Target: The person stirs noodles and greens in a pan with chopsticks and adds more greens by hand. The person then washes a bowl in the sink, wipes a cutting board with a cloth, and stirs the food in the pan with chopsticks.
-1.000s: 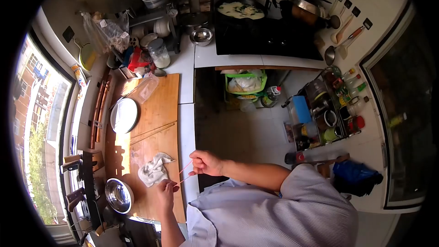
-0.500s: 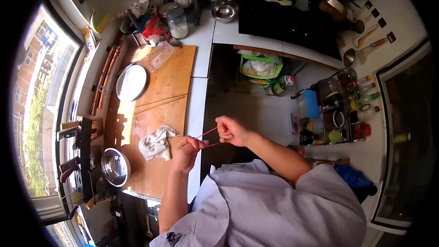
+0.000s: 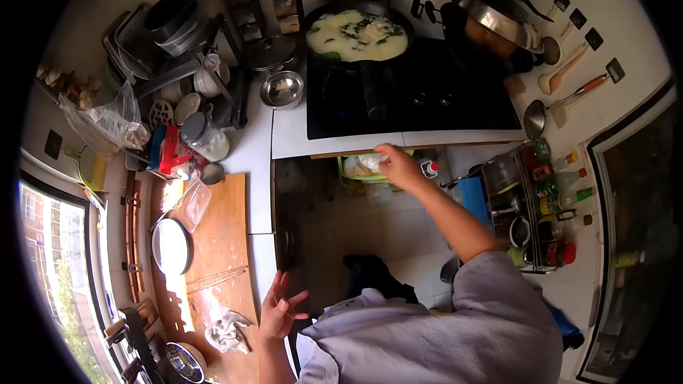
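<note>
My left hand (image 3: 279,307) is raised beside the right edge of the wooden board (image 3: 231,231), its fingers spread and nothing visible in them. In front of the stove's edge, my right hand (image 3: 398,167) reaches forward with its fingers loosely apart, holding nothing that I can see. The handle of a frying pan (image 3: 356,32) points toward this hand without touching it. Pale batter with green pieces covers the pan's bottom. A crumpled white cloth (image 3: 228,332) lies on the board, near two chopsticks (image 3: 217,279). No red band shows.
A white plate (image 3: 171,247) and a metal bowl (image 3: 186,362) stand at the left. Another metal bowl (image 3: 282,89) is beside the black stove (image 3: 420,92). Below the counter are a green basket (image 3: 359,166) and a bottle rack (image 3: 530,206). Utensils hang on the right wall.
My hands have moved apart from the red band stretched between them. The right has gone forward toward the stove, and the left has opened. The view has shifted toward the stove.
</note>
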